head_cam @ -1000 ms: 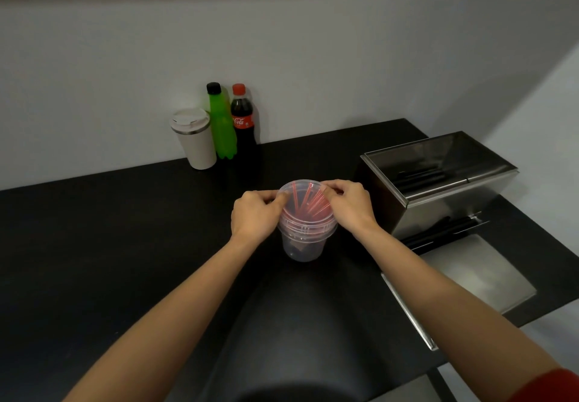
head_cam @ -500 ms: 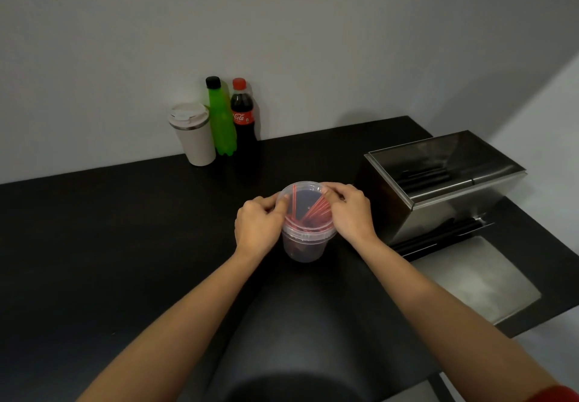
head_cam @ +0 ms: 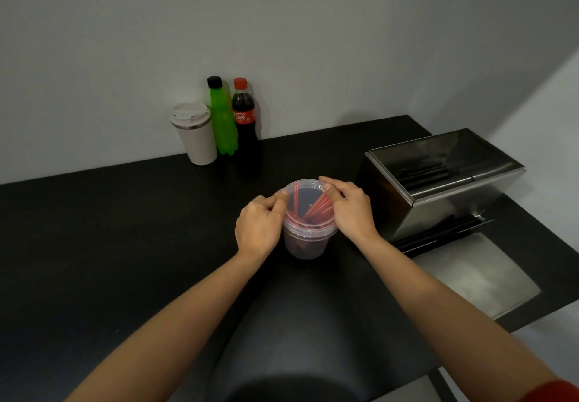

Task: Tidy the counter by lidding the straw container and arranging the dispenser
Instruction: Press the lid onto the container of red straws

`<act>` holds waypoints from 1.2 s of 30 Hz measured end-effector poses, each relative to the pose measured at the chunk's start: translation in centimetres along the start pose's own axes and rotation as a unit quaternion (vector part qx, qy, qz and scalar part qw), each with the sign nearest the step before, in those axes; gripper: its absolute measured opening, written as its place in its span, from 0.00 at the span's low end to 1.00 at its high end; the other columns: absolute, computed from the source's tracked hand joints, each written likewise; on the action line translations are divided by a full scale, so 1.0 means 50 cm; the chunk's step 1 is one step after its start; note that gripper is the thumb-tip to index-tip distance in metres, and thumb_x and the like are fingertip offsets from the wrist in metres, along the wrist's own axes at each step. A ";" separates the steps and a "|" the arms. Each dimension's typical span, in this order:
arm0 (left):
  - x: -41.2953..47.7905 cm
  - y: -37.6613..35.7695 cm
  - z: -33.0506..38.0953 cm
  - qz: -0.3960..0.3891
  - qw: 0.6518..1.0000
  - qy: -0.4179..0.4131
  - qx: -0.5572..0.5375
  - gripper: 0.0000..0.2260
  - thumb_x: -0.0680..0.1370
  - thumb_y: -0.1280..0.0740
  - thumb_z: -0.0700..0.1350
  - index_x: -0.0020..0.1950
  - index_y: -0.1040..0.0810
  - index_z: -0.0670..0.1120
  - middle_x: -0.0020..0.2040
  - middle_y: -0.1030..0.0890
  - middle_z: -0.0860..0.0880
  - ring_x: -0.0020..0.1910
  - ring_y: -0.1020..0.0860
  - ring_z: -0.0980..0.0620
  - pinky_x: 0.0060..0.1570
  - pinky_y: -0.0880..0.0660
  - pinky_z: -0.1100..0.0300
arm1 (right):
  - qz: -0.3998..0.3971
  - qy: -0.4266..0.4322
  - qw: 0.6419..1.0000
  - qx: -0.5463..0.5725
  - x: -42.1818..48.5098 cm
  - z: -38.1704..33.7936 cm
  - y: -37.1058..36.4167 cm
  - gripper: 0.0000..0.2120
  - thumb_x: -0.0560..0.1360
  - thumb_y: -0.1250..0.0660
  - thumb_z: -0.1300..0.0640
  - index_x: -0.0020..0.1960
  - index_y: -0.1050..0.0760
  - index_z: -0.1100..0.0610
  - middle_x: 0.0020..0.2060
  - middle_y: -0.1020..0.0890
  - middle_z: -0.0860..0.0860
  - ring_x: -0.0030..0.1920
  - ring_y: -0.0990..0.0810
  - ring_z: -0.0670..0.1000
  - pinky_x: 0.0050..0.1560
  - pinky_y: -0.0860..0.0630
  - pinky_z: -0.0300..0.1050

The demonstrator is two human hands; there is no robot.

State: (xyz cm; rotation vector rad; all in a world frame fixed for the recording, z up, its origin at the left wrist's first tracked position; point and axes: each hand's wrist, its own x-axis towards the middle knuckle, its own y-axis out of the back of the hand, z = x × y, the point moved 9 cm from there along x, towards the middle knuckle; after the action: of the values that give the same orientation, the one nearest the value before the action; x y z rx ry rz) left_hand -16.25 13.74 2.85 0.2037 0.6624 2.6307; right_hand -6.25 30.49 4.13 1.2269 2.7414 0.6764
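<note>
A clear plastic straw container (head_cam: 305, 243) with several red straws (head_cam: 315, 209) stands on the black counter (head_cam: 125, 229) at the middle. A clear lid (head_cam: 305, 191) lies on its rim. My left hand (head_cam: 260, 229) grips the container's left side, thumb on the lid edge. My right hand (head_cam: 349, 207) rests on the right side, fingers pressing the lid's rim. To the right stands a steel dispenser (head_cam: 438, 182) holding black straws, its steel tray (head_cam: 476, 273) in front.
A white travel cup (head_cam: 194, 133), a green bottle (head_cam: 222, 119) and a cola bottle (head_cam: 244, 116) stand against the back wall. The counter's edge runs down the right side past the dispenser. A dark rounded object (head_cam: 297, 339) lies close below me.
The lid has come down from above the rim onto the container. Both hands have shifted along its edge, fingers now pressing on the rim.
</note>
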 end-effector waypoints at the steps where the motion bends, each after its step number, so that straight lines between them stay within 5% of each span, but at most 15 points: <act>1: 0.002 -0.002 -0.001 -0.005 1.000 0.000 -0.004 0.19 0.78 0.41 0.58 0.56 0.19 0.47 0.46 0.21 0.48 0.44 0.22 0.54 0.47 0.24 0.49 | -0.003 0.000 1.000 -0.002 0.000 0.000 -0.001 0.14 0.79 0.42 0.53 0.62 0.25 0.51 0.51 0.26 0.45 0.51 0.24 0.44 0.48 0.27 0.34; 7: 0.001 -0.022 -0.021 -0.027 0.997 0.040 -0.053 0.20 0.77 0.41 0.59 0.63 0.24 0.52 0.63 0.24 0.48 0.62 0.28 0.52 0.60 0.29 0.51 | -0.039 -0.030 0.999 -0.007 0.005 0.007 -0.006 0.14 0.79 0.42 0.53 0.62 0.26 0.52 0.53 0.23 0.47 0.53 0.23 0.46 0.53 0.25 0.42; 11: 0.003 -0.024 -0.019 -0.037 0.995 0.048 -0.080 0.18 0.77 0.39 0.57 0.62 0.23 0.51 0.61 0.23 0.48 0.60 0.25 0.52 0.60 0.28 0.50 | -0.060 -0.088 0.994 0.001 0.003 0.024 -0.007 0.14 0.78 0.43 0.49 0.58 0.23 0.52 0.43 0.18 0.47 0.42 0.20 0.43 0.41 0.26 0.37; 13: 0.004 -0.019 -0.017 -0.038 0.995 0.042 -0.080 0.18 0.77 0.38 0.57 0.62 0.23 0.50 0.61 0.22 0.48 0.59 0.25 0.52 0.60 0.27 0.50 | -0.039 -0.081 0.996 0.010 0.000 0.019 0.003 0.15 0.78 0.42 0.49 0.60 0.25 0.52 0.47 0.20 0.45 0.42 0.23 0.39 0.40 0.30 0.33; 17: 0.002 0.001 0.007 -0.015 0.998 -0.002 -0.056 0.20 0.75 0.36 0.57 0.64 0.25 0.49 0.59 0.23 0.49 0.54 0.24 0.57 0.56 0.25 0.55 | -0.010 -0.033 0.999 -0.019 -0.009 -0.015 0.017 0.17 0.77 0.39 0.50 0.64 0.28 0.52 0.61 0.25 0.50 0.55 0.26 0.44 0.52 0.30 0.37; 22: -0.019 0.037 0.057 0.030 0.995 -0.097 0.001 0.24 0.74 0.34 0.57 0.69 0.30 0.52 0.57 0.31 0.55 0.51 0.28 0.59 0.46 0.30 0.64 | 0.019 -0.003 0.996 -0.084 -0.029 -0.047 0.037 0.18 0.75 0.36 0.50 0.64 0.28 0.52 0.65 0.31 0.52 0.65 0.31 0.51 0.63 0.31 0.48; 30: -0.069 0.042 0.125 0.017 0.978 -0.204 0.031 0.24 0.74 0.33 0.54 0.68 0.29 0.50 0.61 0.28 0.51 0.59 0.28 0.56 0.56 0.27 0.56 | 0.049 0.033 0.993 -0.103 -0.065 -0.063 0.080 0.17 0.75 0.37 0.49 0.63 0.28 0.51 0.63 0.30 0.50 0.63 0.33 0.48 0.56 0.35 0.40; 36: -0.129 0.004 0.189 0.006 0.961 -0.275 0.032 0.20 0.74 0.33 0.54 0.64 0.27 0.50 0.59 0.27 0.53 0.58 0.29 0.58 0.55 0.31 0.64 | 0.045 0.055 0.995 -0.074 -0.111 -0.064 0.122 0.16 0.75 0.37 0.49 0.62 0.28 0.50 0.61 0.30 0.49 0.61 0.30 0.47 0.55 0.33 0.40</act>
State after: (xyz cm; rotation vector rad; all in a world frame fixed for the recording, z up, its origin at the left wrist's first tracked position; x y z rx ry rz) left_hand -8.27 14.75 10.97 0.9179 0.5461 2.3922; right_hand 1.02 28.89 8.90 1.3235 2.6764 0.9661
